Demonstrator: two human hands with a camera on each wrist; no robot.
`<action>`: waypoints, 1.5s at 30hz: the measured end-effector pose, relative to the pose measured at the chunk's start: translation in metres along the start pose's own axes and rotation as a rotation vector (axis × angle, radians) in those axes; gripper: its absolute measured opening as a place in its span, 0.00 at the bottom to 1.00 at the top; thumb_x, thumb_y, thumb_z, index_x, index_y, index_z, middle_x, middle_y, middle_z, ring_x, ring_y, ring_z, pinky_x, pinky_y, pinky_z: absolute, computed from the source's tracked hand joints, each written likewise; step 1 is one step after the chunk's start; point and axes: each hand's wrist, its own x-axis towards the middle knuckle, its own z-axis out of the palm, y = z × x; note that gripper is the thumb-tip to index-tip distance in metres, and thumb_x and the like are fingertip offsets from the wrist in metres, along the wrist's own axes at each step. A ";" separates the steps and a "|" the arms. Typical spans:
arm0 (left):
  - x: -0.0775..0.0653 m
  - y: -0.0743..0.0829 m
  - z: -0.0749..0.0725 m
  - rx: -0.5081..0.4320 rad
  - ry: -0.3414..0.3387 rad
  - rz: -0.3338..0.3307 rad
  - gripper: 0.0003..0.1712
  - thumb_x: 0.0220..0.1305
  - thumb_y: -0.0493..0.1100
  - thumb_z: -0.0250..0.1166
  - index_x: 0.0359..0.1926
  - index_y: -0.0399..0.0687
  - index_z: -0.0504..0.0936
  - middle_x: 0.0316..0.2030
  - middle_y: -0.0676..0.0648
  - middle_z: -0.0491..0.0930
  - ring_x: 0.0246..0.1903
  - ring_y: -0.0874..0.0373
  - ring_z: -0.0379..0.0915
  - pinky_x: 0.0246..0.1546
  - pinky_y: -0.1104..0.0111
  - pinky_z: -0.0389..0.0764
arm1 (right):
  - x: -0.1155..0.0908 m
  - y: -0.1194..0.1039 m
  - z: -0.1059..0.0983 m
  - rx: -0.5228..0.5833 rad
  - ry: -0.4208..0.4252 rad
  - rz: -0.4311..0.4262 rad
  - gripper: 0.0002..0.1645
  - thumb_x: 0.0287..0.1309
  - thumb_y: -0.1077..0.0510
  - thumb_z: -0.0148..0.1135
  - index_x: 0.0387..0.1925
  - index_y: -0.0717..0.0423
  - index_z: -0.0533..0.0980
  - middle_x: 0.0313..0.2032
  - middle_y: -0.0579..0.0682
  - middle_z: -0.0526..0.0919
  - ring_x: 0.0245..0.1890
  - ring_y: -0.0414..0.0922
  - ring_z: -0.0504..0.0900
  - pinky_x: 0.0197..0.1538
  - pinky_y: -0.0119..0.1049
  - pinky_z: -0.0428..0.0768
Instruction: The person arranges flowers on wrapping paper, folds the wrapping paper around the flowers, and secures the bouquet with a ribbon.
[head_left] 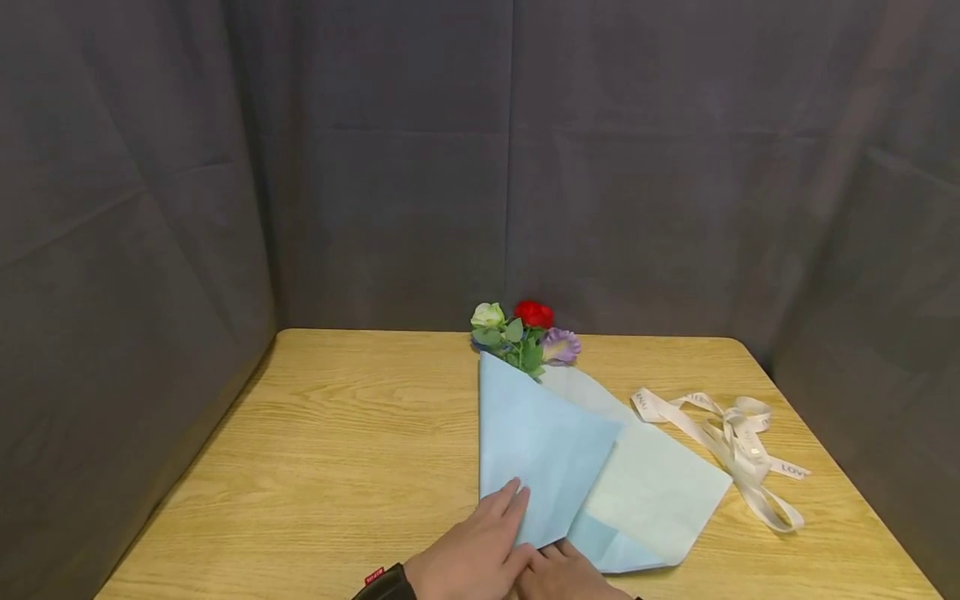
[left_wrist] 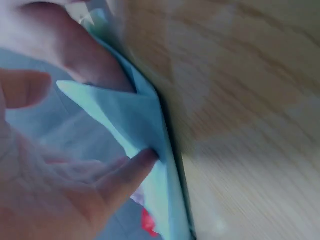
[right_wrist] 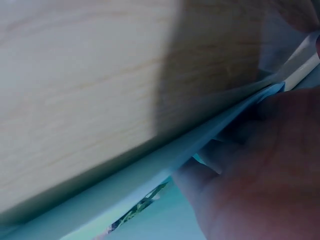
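A sheet of light blue wrapping paper [head_left: 547, 442] lies folded around a bunch of flowers, its left side turned over into a flap. My left hand [head_left: 483, 537] presses on the lower left of that flap, its fingers reaching over the paper; one fingertip touches it in the left wrist view. At the bottom edge, beside the left thumb, is my right hand [head_left: 558, 575]. In the right wrist view its fingers [right_wrist: 192, 182] extend to the fold, where some tips are hidden. A red flower [head_left: 534, 314], a white one [head_left: 487, 315] and a purple one [head_left: 562, 346] stick out on top.
To the right lies a loosely tangled white ribbon [head_left: 742, 450] with dark lettering. The paper's unfolded right side [head_left: 652, 483] spreads towards it. Dark grey cloth [head_left: 390, 167] stands behind and on both sides of the wooden table [head_left: 337, 433].
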 end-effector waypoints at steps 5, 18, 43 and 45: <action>-0.004 -0.011 -0.002 0.269 0.002 0.060 0.23 0.77 0.42 0.52 0.65 0.35 0.74 0.64 0.41 0.71 0.67 0.50 0.64 0.67 0.64 0.66 | -0.003 0.000 0.002 -0.074 0.141 -0.074 0.47 0.71 0.23 0.27 0.67 0.51 0.70 0.65 0.46 0.72 0.67 0.47 0.70 0.62 0.47 0.75; -0.008 -0.024 -0.008 0.219 -0.210 -0.062 0.36 0.75 0.55 0.58 0.78 0.52 0.60 0.77 0.42 0.56 0.76 0.50 0.50 0.72 0.64 0.59 | -0.006 0.010 -0.016 0.239 0.117 -0.099 0.45 0.68 0.26 0.49 0.65 0.59 0.73 0.64 0.51 0.75 0.65 0.49 0.72 0.63 0.44 0.74; -0.010 -0.028 -0.005 0.209 -0.235 -0.114 0.43 0.75 0.61 0.53 0.80 0.45 0.53 0.80 0.50 0.49 0.78 0.55 0.44 0.73 0.57 0.57 | -0.017 -0.002 0.028 -0.365 0.477 -0.090 0.45 0.74 0.26 0.28 0.72 0.52 0.67 0.71 0.50 0.70 0.70 0.45 0.69 0.65 0.40 0.68; -0.010 -0.029 -0.004 0.203 -0.242 -0.118 0.43 0.76 0.63 0.50 0.80 0.44 0.54 0.80 0.49 0.48 0.78 0.55 0.42 0.73 0.57 0.56 | -0.017 -0.001 0.030 -0.358 0.461 -0.088 0.46 0.74 0.27 0.28 0.72 0.52 0.66 0.72 0.50 0.69 0.70 0.44 0.68 0.72 0.38 0.56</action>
